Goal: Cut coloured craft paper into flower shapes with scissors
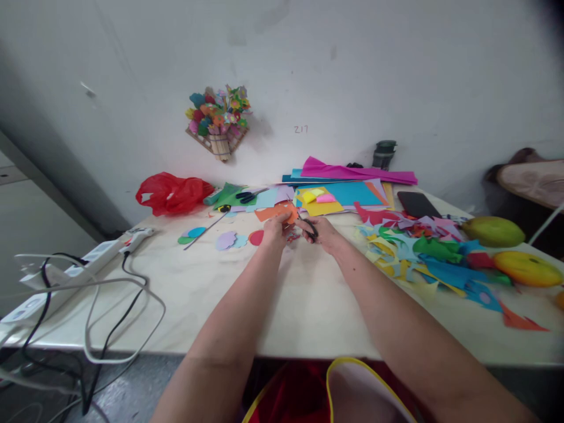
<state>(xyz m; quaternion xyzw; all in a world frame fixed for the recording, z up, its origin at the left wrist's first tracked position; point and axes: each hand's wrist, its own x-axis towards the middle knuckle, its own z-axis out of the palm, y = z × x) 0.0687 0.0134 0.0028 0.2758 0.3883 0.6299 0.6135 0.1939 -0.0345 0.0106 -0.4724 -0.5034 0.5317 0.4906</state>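
Observation:
Over the middle of the table, my left hand pinches a piece of orange paper. My right hand is closed round black-handled scissors, whose blades point toward that paper; whether they are parted I cannot tell. Left of my hands lie cut paper shapes: a red circle, a lilac scalloped piece, and a blue oval overlapping a green one. Behind the orange paper is a spread of coloured sheets, with a yellow and a pink pad on top.
A second pair of scissors lies on green paper beside a red plastic bag. Paper scraps heap at the right, near a mango-like fruit and a dark tablet-like slab. A power strip with cables occupies the left edge.

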